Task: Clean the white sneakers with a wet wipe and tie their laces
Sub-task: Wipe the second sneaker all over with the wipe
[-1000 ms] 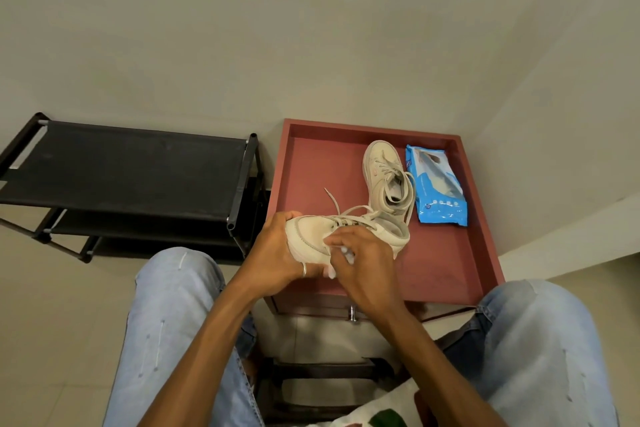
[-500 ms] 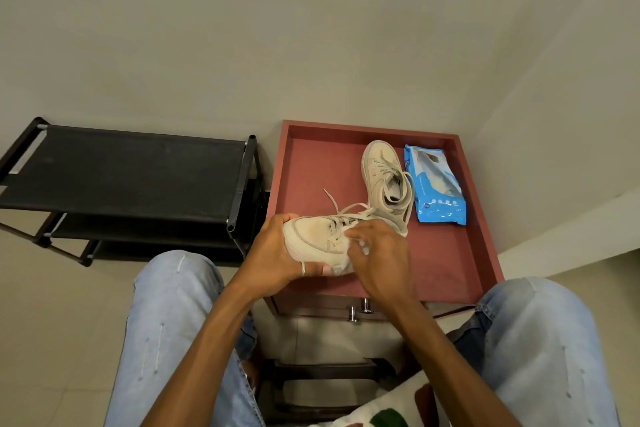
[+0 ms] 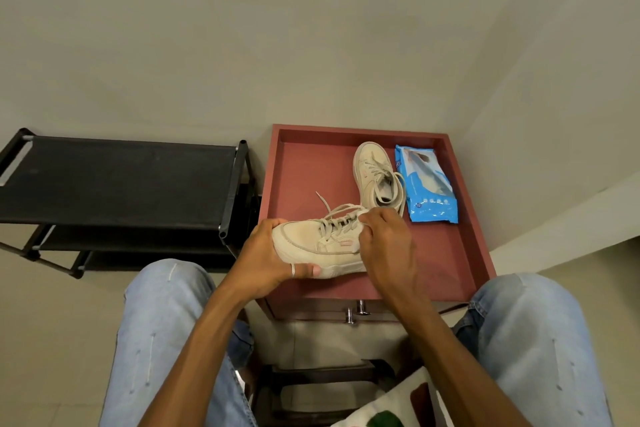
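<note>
My left hand [image 3: 268, 262] grips the toe end of a white sneaker [image 3: 311, 243], held on its side above the front of the red tray-top cabinet [image 3: 301, 170]. My right hand [image 3: 389, 246] pinches a white wet wipe [image 3: 363, 218] against the sneaker's heel end, beside the loose laces [image 3: 334, 213]. The wipe is mostly hidden under my fingers. The second white sneaker [image 3: 375, 177] lies on the tray behind, laces loose. A blue wet-wipe pack [image 3: 427, 184] lies to its right.
A black shoe rack [image 3: 117, 184] stands left of the cabinet. My knees in light jeans [image 3: 162, 322] flank the cabinet front, which has two metal knobs [image 3: 356, 310]. A patterned cushion [image 3: 391, 406] shows at the bottom. Walls close in behind and on the right.
My right hand with the wipe has slid from the sneaker's middle along its side to the heel end. My left hand keeps its grip on the toe.
</note>
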The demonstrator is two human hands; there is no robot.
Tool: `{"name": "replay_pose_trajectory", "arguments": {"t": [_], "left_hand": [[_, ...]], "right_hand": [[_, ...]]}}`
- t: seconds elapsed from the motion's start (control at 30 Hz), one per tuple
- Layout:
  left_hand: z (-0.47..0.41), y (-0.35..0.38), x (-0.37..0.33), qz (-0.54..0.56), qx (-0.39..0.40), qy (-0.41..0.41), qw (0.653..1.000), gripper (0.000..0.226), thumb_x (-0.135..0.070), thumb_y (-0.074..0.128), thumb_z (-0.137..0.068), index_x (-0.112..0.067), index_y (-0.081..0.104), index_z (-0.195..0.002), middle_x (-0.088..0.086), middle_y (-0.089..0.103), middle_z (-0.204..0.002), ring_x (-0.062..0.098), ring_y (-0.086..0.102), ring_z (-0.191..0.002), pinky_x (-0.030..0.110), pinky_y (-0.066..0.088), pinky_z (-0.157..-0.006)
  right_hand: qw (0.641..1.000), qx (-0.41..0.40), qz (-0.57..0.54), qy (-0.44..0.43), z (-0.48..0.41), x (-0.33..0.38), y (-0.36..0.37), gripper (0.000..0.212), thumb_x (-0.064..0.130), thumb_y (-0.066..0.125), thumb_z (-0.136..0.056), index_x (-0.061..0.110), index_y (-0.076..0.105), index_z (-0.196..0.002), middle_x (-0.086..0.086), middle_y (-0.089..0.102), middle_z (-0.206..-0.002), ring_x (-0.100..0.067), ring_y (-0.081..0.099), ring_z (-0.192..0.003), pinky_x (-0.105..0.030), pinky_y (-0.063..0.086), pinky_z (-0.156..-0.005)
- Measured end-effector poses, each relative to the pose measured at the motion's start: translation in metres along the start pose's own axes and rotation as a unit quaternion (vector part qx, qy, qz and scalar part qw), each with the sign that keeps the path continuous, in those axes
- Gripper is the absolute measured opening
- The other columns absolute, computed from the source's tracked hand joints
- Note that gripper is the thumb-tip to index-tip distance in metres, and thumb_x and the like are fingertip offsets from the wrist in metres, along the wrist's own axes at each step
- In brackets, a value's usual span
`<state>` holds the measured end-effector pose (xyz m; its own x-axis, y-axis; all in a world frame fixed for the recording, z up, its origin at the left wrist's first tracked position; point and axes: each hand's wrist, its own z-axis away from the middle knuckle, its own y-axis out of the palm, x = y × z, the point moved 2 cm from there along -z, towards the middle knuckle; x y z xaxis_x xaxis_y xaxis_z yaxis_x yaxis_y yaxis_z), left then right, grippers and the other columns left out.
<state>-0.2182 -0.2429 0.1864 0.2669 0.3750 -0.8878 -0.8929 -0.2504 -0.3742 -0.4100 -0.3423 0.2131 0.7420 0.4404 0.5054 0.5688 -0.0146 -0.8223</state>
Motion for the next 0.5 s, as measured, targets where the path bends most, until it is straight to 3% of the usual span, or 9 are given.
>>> {"name": "replay_pose_trajectory", "arguments": {"t": [0.1,0.23,0.4,0.5], "left_hand": [[0.000,-0.001,-0.002,0.005,0.004,0.001,1.000,0.095,-0.040,0.102,-0.038,-0.027,0.054,-0.118,-0.008,0.062,-0.120,0.008,0.064,-0.106,0.032,0.057,-0.091],[0.003,-0.005,-0.002,0.024,0.011,-0.001,1.000,0.081,-0.027,0.104,-0.044,-0.031,0.058,-0.111,-0.007,0.066,-0.116,0.010,0.067,-0.104,0.034,0.058,-0.090],[0.005,-0.007,-0.005,0.060,0.035,-0.024,0.997,0.061,-0.016,0.099,-0.056,-0.023,0.065,-0.106,-0.012,0.077,-0.103,0.006,0.073,-0.096,0.031,0.059,-0.090],[0.002,-0.008,-0.002,0.099,0.046,-0.054,0.992,0.077,-0.026,0.103,-0.049,-0.014,0.065,-0.114,-0.002,0.078,-0.108,0.015,0.074,-0.102,0.041,0.058,-0.095]], "right_hand": [[0.999,0.023,0.007,-0.022,0.009,0.009,0.005,0.023,-0.005,0.060,-0.079,0.006,0.073,-0.094,-0.005,0.065,-0.095,-0.019,0.062,-0.080,-0.020,0.043,-0.063],[0.993,0.091,-0.074,-0.029,0.019,0.016,0.006,0.024,0.003,0.061,-0.082,0.012,0.075,-0.100,-0.001,0.068,-0.106,-0.013,0.063,-0.091,-0.021,0.047,-0.079],[0.998,0.019,-0.014,0.066,0.007,-0.021,-0.013,0.024,0.001,0.060,-0.085,0.008,0.072,-0.104,-0.006,0.065,-0.111,-0.019,0.064,-0.092,-0.026,0.049,-0.079],[0.997,0.011,-0.051,0.055,0.011,-0.011,-0.006,0.023,0.003,0.062,-0.084,0.011,0.073,-0.102,-0.003,0.066,-0.109,-0.017,0.064,-0.091,-0.028,0.052,-0.082]]}}
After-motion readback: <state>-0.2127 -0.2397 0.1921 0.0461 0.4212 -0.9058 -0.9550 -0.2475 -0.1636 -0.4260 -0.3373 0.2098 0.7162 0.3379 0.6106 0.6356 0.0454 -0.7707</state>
